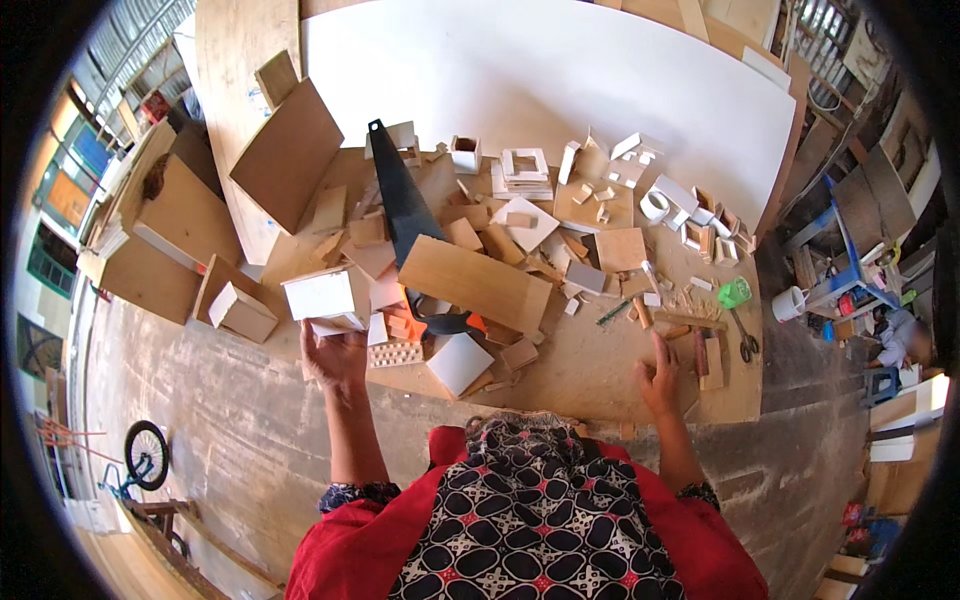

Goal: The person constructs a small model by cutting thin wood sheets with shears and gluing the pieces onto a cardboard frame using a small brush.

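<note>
A small wooden box with a white face is held in my left hand, at the left front of the work table. My fingers grip its lower near side, and some of them are hidden beneath it. My right hand hovers over the front right of the table, its fingers apart and nothing in them. Closest to its fingertips lies a tool with a wooden handle. Between my hands a handsaw with a black blade and an orange and black handle lies among offcuts, partly covered by a wooden board.
Loose wood blocks and white pieces crowd the table. Scissors, a green plastic item and a dark green pencil-like stick lie at the right. A large white panel stands behind. Far right, a person sits low.
</note>
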Action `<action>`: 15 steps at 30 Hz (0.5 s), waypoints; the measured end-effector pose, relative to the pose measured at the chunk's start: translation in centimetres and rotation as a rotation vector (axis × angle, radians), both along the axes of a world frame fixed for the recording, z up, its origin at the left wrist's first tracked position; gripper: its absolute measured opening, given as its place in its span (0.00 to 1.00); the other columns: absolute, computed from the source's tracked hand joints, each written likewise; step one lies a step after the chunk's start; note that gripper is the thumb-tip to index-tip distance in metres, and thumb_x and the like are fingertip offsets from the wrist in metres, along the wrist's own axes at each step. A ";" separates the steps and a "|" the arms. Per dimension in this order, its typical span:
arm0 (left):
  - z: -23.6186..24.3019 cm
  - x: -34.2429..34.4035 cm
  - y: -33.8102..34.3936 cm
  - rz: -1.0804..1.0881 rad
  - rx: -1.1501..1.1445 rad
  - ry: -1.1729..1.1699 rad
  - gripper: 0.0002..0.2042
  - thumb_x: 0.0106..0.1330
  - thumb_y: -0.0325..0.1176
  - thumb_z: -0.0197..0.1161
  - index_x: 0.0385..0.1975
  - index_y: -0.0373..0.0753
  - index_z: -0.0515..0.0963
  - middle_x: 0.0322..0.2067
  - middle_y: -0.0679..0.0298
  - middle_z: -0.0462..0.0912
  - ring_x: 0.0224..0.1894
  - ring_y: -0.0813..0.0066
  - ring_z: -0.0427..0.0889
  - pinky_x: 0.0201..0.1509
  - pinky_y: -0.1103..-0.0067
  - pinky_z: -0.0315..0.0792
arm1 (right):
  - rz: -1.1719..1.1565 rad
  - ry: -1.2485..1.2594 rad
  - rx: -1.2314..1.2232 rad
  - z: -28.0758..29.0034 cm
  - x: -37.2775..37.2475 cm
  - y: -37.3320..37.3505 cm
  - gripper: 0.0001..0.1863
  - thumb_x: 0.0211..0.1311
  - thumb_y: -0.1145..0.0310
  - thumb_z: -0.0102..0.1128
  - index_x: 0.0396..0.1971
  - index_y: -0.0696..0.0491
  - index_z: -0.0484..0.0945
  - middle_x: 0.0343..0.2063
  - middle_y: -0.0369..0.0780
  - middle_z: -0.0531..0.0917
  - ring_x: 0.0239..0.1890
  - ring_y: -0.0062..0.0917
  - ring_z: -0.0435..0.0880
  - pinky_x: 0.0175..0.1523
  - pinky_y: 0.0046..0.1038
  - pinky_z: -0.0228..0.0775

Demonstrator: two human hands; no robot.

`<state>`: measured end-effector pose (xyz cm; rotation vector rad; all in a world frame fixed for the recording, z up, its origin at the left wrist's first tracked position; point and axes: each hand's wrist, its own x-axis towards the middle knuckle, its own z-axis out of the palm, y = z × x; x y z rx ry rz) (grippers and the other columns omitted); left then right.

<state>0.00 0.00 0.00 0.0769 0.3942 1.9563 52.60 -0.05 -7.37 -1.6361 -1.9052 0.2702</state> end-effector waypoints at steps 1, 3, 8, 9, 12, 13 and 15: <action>-0.3 0.1 0.0 -0.008 0.016 -0.016 0.29 0.59 0.46 0.62 0.58 0.42 0.66 0.57 0.60 0.71 0.60 0.61 0.68 0.62 0.61 0.63 | -0.005 -0.003 -0.003 0.1 0.3 0.3 0.35 0.51 0.67 0.60 0.61 0.55 0.62 0.55 0.52 0.70 0.57 0.48 0.67 0.62 0.43 0.59; -0.1 -0.2 0.0 -0.011 0.026 -0.020 0.28 0.60 0.46 0.62 0.58 0.42 0.66 0.57 0.61 0.71 0.59 0.61 0.69 0.61 0.62 0.64 | -0.012 -0.016 -0.005 0.2 0.0 0.3 0.34 0.51 0.68 0.59 0.61 0.55 0.62 0.55 0.52 0.70 0.57 0.48 0.68 0.61 0.43 0.59; 0.5 0.0 -0.3 -0.017 0.026 -0.050 0.27 0.60 0.46 0.61 0.57 0.41 0.67 0.56 0.60 0.72 0.57 0.60 0.71 0.59 0.62 0.66 | -0.002 -0.085 0.007 -0.1 -0.1 -0.1 0.34 0.51 0.67 0.60 0.61 0.56 0.62 0.55 0.51 0.71 0.56 0.47 0.68 0.61 0.42 0.59; 0.5 0.1 -0.3 -0.023 0.029 -0.032 0.27 0.60 0.46 0.61 0.57 0.41 0.67 0.56 0.60 0.72 0.57 0.60 0.71 0.59 0.62 0.66 | -0.002 -0.081 0.005 0.1 -0.1 0.0 0.34 0.51 0.67 0.60 0.61 0.56 0.62 0.54 0.51 0.71 0.56 0.47 0.68 0.61 0.42 0.59; 0.3 0.3 -0.1 -0.016 0.008 -0.025 0.28 0.60 0.47 0.60 0.58 0.41 0.66 0.57 0.59 0.71 0.58 0.59 0.70 0.60 0.61 0.65 | -0.008 -0.070 -0.007 0.3 -0.3 0.0 0.34 0.50 0.67 0.61 0.60 0.56 0.63 0.54 0.51 0.72 0.56 0.46 0.68 0.61 0.42 0.59; 0.0 0.5 0.0 -0.008 -0.003 -0.005 0.28 0.61 0.47 0.60 0.58 0.40 0.65 0.57 0.59 0.71 0.58 0.59 0.70 0.60 0.61 0.65 | -0.014 -0.067 -0.014 0.3 -0.4 0.0 0.34 0.50 0.67 0.61 0.60 0.56 0.63 0.54 0.51 0.72 0.56 0.46 0.68 0.61 0.42 0.59; 0.0 1.0 0.2 0.015 -0.022 0.044 0.29 0.61 0.47 0.59 0.59 0.40 0.65 0.57 0.58 0.70 0.58 0.58 0.69 0.60 0.60 0.65 | -0.003 -0.046 -0.015 0.1 0.1 0.1 0.35 0.50 0.68 0.62 0.60 0.56 0.63 0.54 0.51 0.72 0.56 0.47 0.68 0.61 0.43 0.59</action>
